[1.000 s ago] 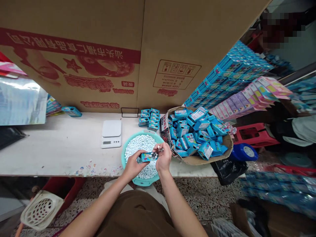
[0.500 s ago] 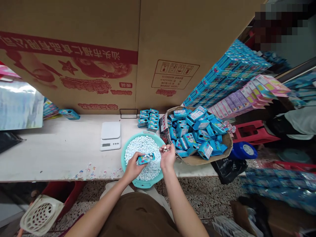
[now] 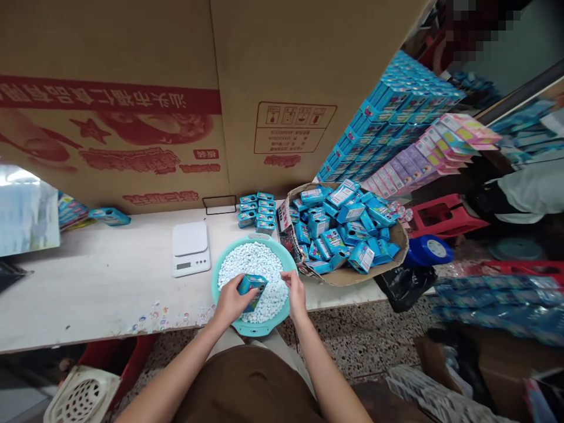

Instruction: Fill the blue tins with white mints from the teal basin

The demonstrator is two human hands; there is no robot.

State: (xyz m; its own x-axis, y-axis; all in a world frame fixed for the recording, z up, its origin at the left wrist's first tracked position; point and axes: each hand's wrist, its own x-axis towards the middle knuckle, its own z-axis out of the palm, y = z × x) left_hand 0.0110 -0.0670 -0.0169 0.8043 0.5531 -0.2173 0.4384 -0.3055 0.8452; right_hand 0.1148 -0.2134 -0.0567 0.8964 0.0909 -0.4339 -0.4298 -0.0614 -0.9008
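Steadying the little box over the bowl

The left hand (image 3: 232, 302) is closing around a small blue printed cardboard box (image 3: 253, 281), thumb on one side and fingers on the other, and is holding it tilted above the middle of the round mint-green plastic bowl (image 3: 254, 330). The right hand (image 3: 296, 292) is hovering at the bowl's 3 o'clock edge, its fingers partly curling; whether they are holding any small white pellets (image 3: 251, 255), I cannot tell.

Good handling here is probably meaning a light grip, since thin card is likely denting under pressure. Keeping the box inside the rim is letting stray pellets drop back among the others. Bringing the right fingertips close to the box, from 3 o'clock, is leaving less room for spilling.
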